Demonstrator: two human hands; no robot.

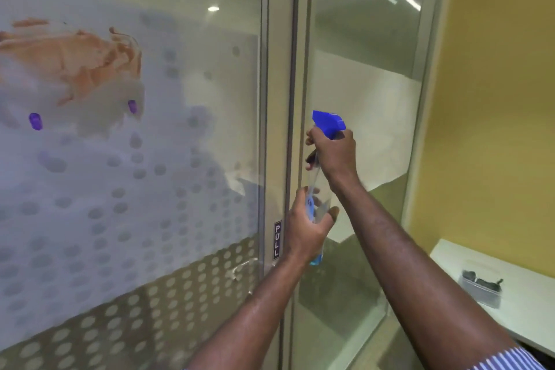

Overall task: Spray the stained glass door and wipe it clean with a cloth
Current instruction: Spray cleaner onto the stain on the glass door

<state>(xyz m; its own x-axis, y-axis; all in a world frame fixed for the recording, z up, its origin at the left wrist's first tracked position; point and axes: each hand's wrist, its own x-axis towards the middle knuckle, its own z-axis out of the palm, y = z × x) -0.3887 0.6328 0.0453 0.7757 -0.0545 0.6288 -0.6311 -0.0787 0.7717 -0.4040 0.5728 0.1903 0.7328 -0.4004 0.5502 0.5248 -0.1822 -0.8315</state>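
Note:
The glass door [180, 159] fills the left half of the head view, frosted with a dot pattern. An orange-brown smeared stain [81, 60] sits high on its left side. I hold a clear spray bottle [318, 207] with a blue trigger head [329, 123] and blue liquid at its bottom, in front of the door frame. My right hand [333, 156] grips the neck just under the blue head. My left hand [306, 228] grips the bottle's body lower down. The nozzle points left toward the glass. No cloth is in view.
A metal door frame [279, 99] with a "PULL" label [277, 239] runs down the middle. A fixed glass panel [360, 84] stands to its right, then a yellow wall [492, 99]. A white counter [516, 303] at lower right carries a small dark object.

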